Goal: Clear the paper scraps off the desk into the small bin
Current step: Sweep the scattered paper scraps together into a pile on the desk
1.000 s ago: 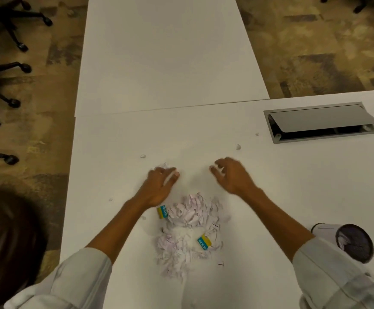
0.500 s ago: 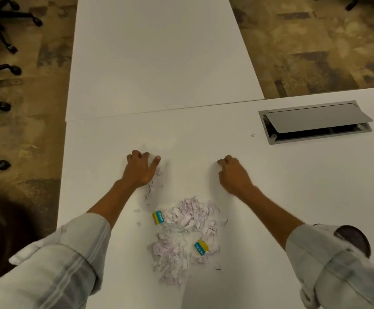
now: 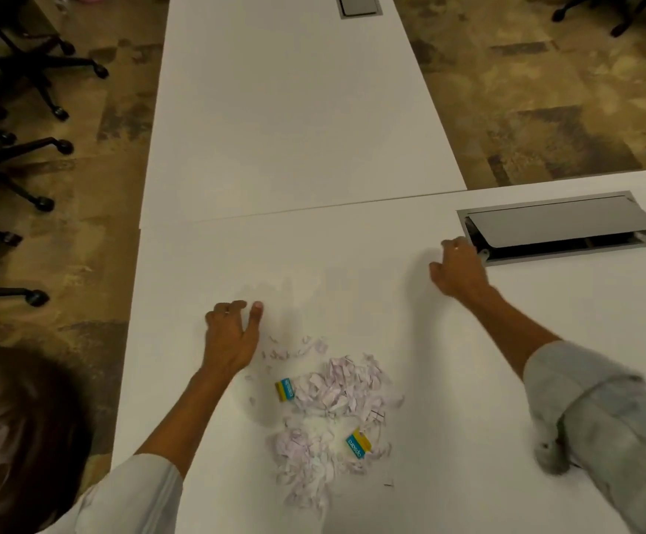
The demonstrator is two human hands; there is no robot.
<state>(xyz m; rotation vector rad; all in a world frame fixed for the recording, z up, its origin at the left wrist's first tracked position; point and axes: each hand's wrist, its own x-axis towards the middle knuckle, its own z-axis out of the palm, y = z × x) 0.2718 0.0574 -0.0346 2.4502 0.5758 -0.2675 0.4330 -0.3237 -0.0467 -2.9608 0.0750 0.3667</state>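
Since half a second ago the right hand [image 3: 458, 269] has swung out away from the heap and now sits at the near left corner of the grey cable hatch [image 3: 560, 227] set in the desk [image 3: 352, 264], while the left hand [image 3: 231, 337] has stayed at the heap's upper left edge. The right hand's fingers are curled down onto the desk top at the hatch frame; whether anything lies under them cannot be told. The left hand rests on the desk with fingers bent and thumb spread, loosely open and holding nothing, its thumb side just beside a few stray bits. The paper scraps [image 3: 333, 410] lie in a loose pale heap on the desk between the two forearms, nearer the left hand and well apart from the right one. Two blue-and-yellow scraps stand out, one [image 3: 285, 390] at the heap's left edge below the left hand, the other [image 3: 357, 445] lower in the heap. The small bin cannot be made out clearly behind the right sleeve [image 3: 606, 429]
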